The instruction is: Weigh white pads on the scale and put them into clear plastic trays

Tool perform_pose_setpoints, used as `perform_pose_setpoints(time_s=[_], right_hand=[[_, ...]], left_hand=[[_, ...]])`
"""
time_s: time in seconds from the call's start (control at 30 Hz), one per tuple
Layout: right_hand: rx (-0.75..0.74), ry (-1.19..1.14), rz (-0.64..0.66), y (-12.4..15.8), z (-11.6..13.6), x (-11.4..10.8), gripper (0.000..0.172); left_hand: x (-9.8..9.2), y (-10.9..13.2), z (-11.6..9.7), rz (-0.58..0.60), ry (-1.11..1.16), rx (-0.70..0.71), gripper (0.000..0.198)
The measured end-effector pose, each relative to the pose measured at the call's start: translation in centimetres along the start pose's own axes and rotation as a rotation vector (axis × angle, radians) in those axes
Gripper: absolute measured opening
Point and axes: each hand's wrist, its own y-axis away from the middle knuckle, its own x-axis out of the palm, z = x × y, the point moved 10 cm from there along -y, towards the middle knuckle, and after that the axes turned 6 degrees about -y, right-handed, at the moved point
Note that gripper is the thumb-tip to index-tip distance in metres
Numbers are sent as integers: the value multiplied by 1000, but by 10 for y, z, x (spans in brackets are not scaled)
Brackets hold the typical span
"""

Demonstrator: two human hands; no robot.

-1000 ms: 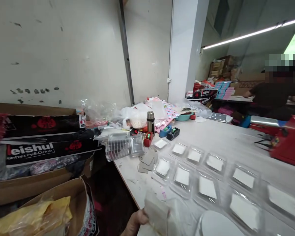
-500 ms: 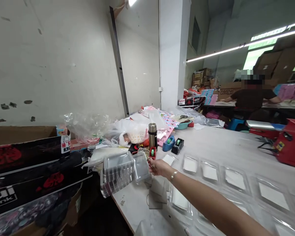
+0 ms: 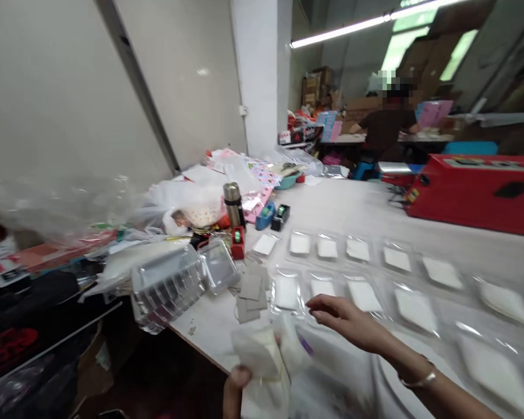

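My left hand (image 3: 237,381) is at the bottom edge, its thumb closed over a blurred, whitish see-through packet (image 3: 262,355). Most of that hand's fingers are hidden behind the packet. A purple mark (image 3: 305,344) shows on whitish plastic beside it. My right hand (image 3: 347,320), a silver bangle on its wrist, hovers over the table with fingers stretched loosely and nothing seen in them. Below and around it lie clear plastic trays, each with a white pad inside, such as this near white pad (image 3: 287,292). Grey cards (image 3: 250,288) lie left of the trays.
Stacked clear plastic boxes (image 3: 168,285) stand at the table's left edge, by a red tape dispenser (image 3: 238,243) and a steel flask (image 3: 233,205). A red machine (image 3: 475,195) sits at the far right. Another person (image 3: 385,128) works at a table behind.
The view has swung right and down. My right hand has left the clear boxes and come back over the trays. My left hand with the whitish packet has come into view.
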Motion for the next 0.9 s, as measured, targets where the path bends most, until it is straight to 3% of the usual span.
perform_pose_setpoints(time_s=[0.1,0.2,0.37,0.47,0.6,0.7,0.8,0.9], right_hand=[[93,-57,-218,91,-30,-37,43],[124,-250,-439,166,-47,-49,52],[15,-476,-672,240,-62,-47,74],[25,-459,-809,271,-69,-52,67],[67,-298,-894,295,-61,-55,42],[77,-136,-883,301,-53,-52,28],[123,-35,-855,303,-59,-46,25],[106,-82,-769,296,-68,-37,23]], left_hand=[[28,-31,29,70,131,-88,66],[68,-57,65,178,188,-235,79],[133,-76,114,337,112,-412,84],[152,-78,133,328,-23,-407,78],[158,-76,160,305,-246,-369,56],[148,-74,179,253,-338,-315,42],[129,-67,195,172,-382,-293,47],[113,-59,203,120,-427,-286,54]])
